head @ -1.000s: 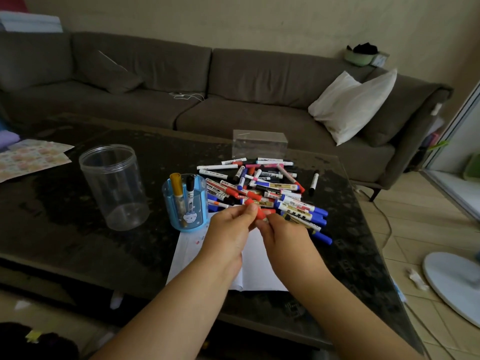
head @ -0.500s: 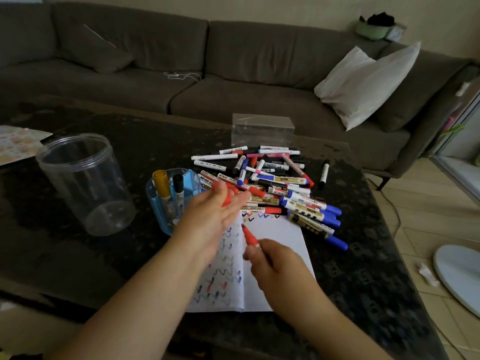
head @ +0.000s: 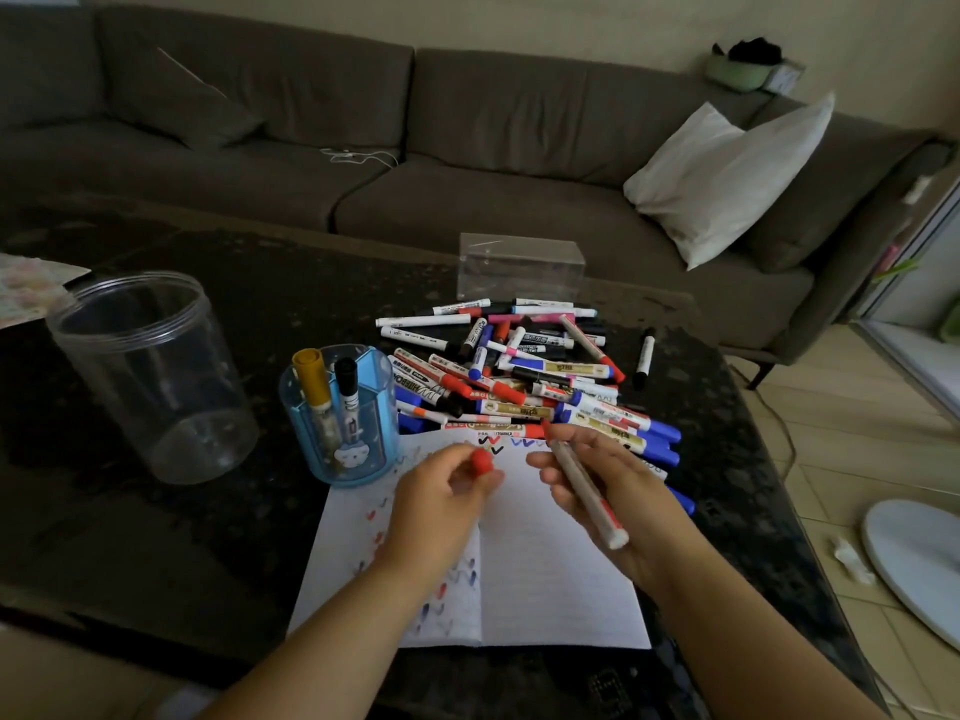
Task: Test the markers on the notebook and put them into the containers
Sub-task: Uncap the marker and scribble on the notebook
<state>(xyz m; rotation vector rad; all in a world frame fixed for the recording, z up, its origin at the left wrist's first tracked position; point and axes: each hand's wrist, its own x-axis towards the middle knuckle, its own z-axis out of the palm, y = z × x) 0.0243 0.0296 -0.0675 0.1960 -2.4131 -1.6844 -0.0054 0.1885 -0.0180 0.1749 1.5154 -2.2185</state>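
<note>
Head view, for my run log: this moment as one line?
left hand: holds red cap | right hand: holds uncapped marker | notebook: open

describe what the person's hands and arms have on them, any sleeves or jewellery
Both forearms are bare to the frame's lower edge, with no sleeves in view. The left hand and right hand wear no gloves, and no rings, watch or bracelets are visible. The fingers show no markings.

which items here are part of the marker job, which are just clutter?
In the job:
red marker in right hand
red cap in left hand
notebook
marker pile
blue pen holder
clear jar
clear box

Clutter:
sofa
white pillow
</note>
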